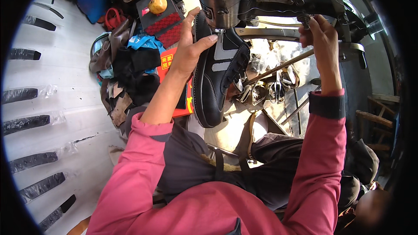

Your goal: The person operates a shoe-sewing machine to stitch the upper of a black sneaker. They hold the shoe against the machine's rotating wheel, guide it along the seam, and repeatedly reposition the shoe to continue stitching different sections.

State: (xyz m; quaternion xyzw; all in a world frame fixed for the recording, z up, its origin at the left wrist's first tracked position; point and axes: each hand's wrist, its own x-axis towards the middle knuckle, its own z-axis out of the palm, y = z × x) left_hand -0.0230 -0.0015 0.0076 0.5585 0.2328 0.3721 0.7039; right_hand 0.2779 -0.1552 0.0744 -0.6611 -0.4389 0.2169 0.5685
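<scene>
My left hand (191, 48) holds a black shoe (211, 98) with grey stripes, white stitching and laces, its fingers wrapped round the heel end. The shoe sits toe toward me under the steel cylinder head (220, 2) of a sewing machine, with a small metal foot (219, 30) at its upper part. My right hand (318, 37) is raised at the machine's right side, fingers closed round a small dark metal handle (305, 21) beside thin threads and levers; part of what it grips is hidden.
Left are a pale surface (69, 82) with black strips, a cloth and leather pile (130, 65), boxes (159, 26) with a fruit (157, 5), and a red folder (174, 113). Scissors (277, 87) and tins lie beneath the machine; a metal rod (278, 67) crosses there. Wooden slats (374, 117) stand right.
</scene>
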